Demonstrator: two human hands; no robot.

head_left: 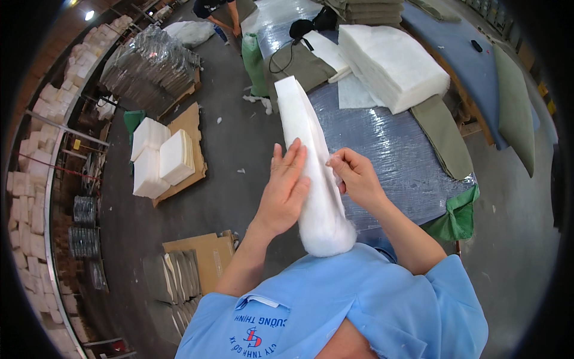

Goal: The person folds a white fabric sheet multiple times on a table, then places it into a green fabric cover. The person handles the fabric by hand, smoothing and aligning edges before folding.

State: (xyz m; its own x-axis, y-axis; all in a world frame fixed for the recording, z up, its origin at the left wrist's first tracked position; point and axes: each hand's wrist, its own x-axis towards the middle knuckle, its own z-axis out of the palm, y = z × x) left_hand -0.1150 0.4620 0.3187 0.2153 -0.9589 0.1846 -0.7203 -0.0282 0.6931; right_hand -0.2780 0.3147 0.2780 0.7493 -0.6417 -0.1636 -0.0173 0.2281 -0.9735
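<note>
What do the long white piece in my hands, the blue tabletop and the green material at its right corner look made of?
White piece: probably fibre wadding, matte, with a fuzzy rounded end. Blue tabletop: seemingly wrapped in plastic film, given glossy, wrinkled highlights. Green material: perhaps woven plastic or cloth, faintly shiny, hanging in loose creases.

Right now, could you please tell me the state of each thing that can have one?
Long white fluffy padding: folded over, against the left hand.
Left hand: fingers straight, laid on the padding.
Right hand: fingers curled, at the padding's right edge.
Blue work surface: covered with shiny film.
Thick white padding stack: layered, on the work surface.
White square bundles: grouped on brown cardboard.
</note>
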